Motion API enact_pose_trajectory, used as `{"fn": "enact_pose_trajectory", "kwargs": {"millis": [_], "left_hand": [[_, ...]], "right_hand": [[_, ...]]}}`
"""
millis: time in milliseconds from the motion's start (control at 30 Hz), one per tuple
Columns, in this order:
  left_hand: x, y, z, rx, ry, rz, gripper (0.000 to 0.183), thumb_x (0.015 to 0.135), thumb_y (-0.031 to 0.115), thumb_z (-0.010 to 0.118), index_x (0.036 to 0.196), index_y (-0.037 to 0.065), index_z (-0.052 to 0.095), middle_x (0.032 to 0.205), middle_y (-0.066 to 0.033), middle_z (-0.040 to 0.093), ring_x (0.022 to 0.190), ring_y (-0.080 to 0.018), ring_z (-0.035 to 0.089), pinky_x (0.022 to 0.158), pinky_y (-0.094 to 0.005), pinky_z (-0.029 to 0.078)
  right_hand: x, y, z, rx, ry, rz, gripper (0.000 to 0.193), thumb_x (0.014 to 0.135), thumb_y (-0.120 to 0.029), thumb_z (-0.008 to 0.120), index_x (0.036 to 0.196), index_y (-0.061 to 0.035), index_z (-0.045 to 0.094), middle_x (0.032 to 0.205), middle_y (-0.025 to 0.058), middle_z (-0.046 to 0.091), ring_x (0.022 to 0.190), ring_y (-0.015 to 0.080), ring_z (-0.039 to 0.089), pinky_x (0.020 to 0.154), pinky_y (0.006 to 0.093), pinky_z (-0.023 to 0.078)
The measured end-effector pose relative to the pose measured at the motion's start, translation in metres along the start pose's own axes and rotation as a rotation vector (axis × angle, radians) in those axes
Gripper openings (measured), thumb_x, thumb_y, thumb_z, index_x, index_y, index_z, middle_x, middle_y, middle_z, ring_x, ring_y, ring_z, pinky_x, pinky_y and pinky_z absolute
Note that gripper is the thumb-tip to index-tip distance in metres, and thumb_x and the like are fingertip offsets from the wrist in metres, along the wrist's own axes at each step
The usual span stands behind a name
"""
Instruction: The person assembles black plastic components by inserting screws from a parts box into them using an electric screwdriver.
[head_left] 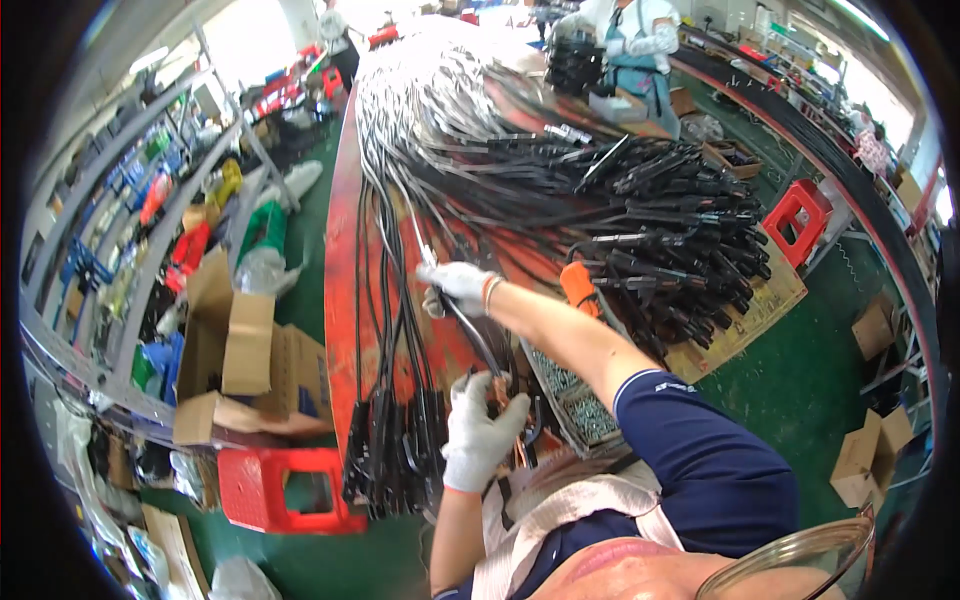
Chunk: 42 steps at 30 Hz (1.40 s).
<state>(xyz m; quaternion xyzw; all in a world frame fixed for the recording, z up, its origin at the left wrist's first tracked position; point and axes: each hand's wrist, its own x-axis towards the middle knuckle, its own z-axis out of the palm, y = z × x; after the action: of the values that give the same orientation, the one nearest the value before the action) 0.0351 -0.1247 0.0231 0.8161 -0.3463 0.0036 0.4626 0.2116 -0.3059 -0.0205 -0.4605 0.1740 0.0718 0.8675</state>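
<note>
My right hand [460, 288], in a white glove, reaches across the table and is closed around a black cable [474, 334]. The cable runs down from it to my left hand [474, 428], also gloved and nearer to my body. The left fingers curl at the cable's lower end, beside a copper-coloured part [521, 415] that is partly covered by them. To the left of that hand, several black cables end in black handle-like pieces [395, 450] at the table edge. A large heap of similar black pieces [690, 220] lies to the right, with its cables trailing to the far end.
An open bin of small metal screws or bolts [590, 418] stands right of my left hand, near an orange-handled tool [579, 287]. Red stools [275, 490] and cardboard boxes [250, 345] are on the green floor. A person [640, 50] in light clothing stands at the far right.
</note>
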Motion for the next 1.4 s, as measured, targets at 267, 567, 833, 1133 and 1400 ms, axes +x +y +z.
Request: {"fn": "enact_pose_trajectory", "kwargs": {"millis": [267, 567, 833, 1133, 1400], "left_hand": [[-0.03, -0.037, -0.017, 0.06, 0.276, -0.066, 0.031, 0.08, 0.014, 0.067, 0.11, 0.004, 0.068, 0.096, -0.0248, 0.062, 0.083, -0.0337, 0.064, 0.075, -0.0392, 0.051], [-0.007, 0.002, -0.006, 0.119, 0.25, 0.067, 0.036, 0.082, 0.007, 0.068, 0.117, 0.005, 0.061, 0.085, -0.0105, 0.062, 0.068, -0.0221, 0.06, 0.065, -0.035, 0.051], [-0.012, -0.029, -0.005, -0.538, 0.039, -0.379, 0.02, 0.095, 0.019, 0.059, 0.109, 0.004, 0.058, 0.088, 0.001, 0.058, 0.077, -0.0039, 0.051, 0.069, -0.0215, 0.044], [0.027, -0.017, 0.013, -0.734, 0.356, -0.207, 0.043, 0.098, 0.022, 0.048, 0.134, -0.001, 0.047, 0.119, -0.0128, 0.059, 0.103, -0.0211, 0.057, 0.093, -0.0325, 0.045], [0.032, -0.014, 0.015, -0.659, 0.502, -0.092, 0.04, 0.101, 0.021, 0.044, 0.131, -0.005, 0.047, 0.123, -0.013, 0.056, 0.111, -0.0191, 0.055, 0.096, -0.0316, 0.043]], "right_hand": [[-0.126, -0.011, 0.013, -0.052, -0.695, 0.109, 0.034, 0.088, -0.009, 0.063, 0.12, -0.0017, 0.054, 0.107, 0.0113, 0.065, 0.095, 0.0245, 0.065, 0.092, 0.0388, 0.051], [-0.101, -0.005, -0.002, 0.241, -0.19, -0.011, 0.021, 0.092, -0.024, 0.067, 0.082, -0.0089, 0.057, 0.065, -0.0037, 0.054, 0.049, 0.0062, 0.05, 0.043, 0.0211, 0.043], [-0.108, -0.033, 0.014, 0.271, -0.204, 0.047, 0.027, 0.09, -0.029, 0.069, 0.074, -0.0123, 0.055, 0.056, -0.0052, 0.048, 0.047, 0.0049, 0.048, 0.04, 0.0186, 0.039], [-0.094, -0.03, 0.034, 0.426, -0.32, 0.17, 0.025, 0.093, -0.025, 0.064, 0.073, -0.0146, 0.051, 0.054, -0.0048, 0.045, 0.04, 0.0066, 0.041, 0.035, 0.0226, 0.033], [-0.148, -0.012, 0.055, 0.119, -0.211, -0.25, 0.022, 0.089, -0.02, 0.067, 0.096, -0.0072, 0.051, 0.063, -0.0001, 0.052, 0.042, 0.0102, 0.048, 0.039, 0.0264, 0.043]]}}
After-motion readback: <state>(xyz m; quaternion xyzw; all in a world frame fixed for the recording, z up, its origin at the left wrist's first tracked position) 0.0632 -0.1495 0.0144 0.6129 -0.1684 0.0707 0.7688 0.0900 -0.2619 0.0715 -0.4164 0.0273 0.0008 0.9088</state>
